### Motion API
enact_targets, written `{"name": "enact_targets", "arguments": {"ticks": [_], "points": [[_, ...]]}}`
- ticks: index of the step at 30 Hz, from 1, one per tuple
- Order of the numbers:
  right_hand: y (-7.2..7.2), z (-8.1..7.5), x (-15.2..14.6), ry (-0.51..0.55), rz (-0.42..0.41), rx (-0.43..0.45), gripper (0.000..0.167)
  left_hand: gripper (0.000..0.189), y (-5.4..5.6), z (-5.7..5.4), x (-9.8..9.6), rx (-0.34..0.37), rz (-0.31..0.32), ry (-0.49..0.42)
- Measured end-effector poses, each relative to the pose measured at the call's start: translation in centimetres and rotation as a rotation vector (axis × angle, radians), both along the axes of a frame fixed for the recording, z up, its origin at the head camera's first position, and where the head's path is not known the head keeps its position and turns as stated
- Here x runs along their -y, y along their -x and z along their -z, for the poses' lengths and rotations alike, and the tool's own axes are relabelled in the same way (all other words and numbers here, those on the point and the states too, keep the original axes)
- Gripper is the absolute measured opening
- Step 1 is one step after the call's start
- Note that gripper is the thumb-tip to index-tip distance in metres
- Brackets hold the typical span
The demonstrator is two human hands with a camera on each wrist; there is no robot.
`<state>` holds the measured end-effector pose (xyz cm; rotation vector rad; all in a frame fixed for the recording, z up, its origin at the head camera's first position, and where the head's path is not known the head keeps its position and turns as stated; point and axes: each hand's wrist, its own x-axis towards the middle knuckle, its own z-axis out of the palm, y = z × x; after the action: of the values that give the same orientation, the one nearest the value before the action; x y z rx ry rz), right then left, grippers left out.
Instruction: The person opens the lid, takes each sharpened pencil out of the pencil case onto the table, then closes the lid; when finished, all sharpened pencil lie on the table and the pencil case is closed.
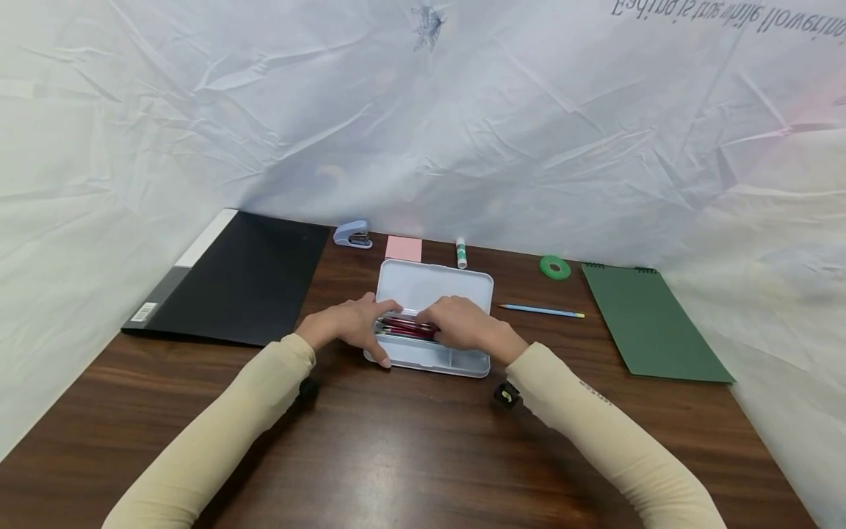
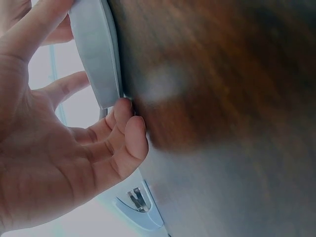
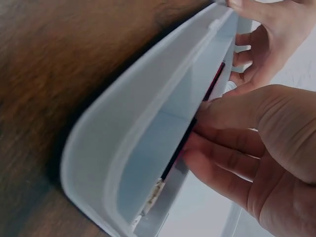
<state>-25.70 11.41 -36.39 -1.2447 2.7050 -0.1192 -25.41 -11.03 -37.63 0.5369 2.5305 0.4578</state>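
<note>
A pale grey-white pencil case [image 1: 413,353] lies with its lid [image 1: 432,285] folded back on the dark wooden table. Several dark red pens [image 1: 405,328] lie side by side in its tray. My left hand [image 1: 353,323] holds the case's left end, its thumb at the near corner; in the left wrist view the other fingers [image 2: 133,140] curl against the end wall. Inside the tray, my right hand [image 1: 459,323] pinches a slim dark red and black pen [image 3: 175,157] between thumb and fingers. Part of that pen is hidden behind the fingers.
Behind the case stand a light blue stapler [image 1: 352,234], pink sticky notes [image 1: 403,248] and a glue stick [image 1: 461,253]. A blue pencil [image 1: 542,311], green tape roll [image 1: 555,267] and green notebook [image 1: 651,319] lie to the right. A black folder [image 1: 241,279] lies left.
</note>
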Motion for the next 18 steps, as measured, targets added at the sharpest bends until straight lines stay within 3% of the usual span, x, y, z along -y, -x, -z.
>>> {"name": "enact_targets", "arguments": {"ticks": [4, 10, 18], "points": [[-0.19, 0.24, 0.15, 0.002, 0.009, -0.025, 0.026, 0.1, -0.13, 0.1, -0.02, -0.007, -0.008, -0.003], [-0.21, 0.67, -0.07, 0.015, -0.007, 0.003, 0.035, 0.101, -0.24, 0.46, -0.11, 0.005, -0.002, -0.001], [0.33, 0.5, -0.53, 0.035, -0.023, 0.003, 0.038, 0.1, 0.06, 0.04, -0.19, -0.005, -0.003, 0.01]]}}
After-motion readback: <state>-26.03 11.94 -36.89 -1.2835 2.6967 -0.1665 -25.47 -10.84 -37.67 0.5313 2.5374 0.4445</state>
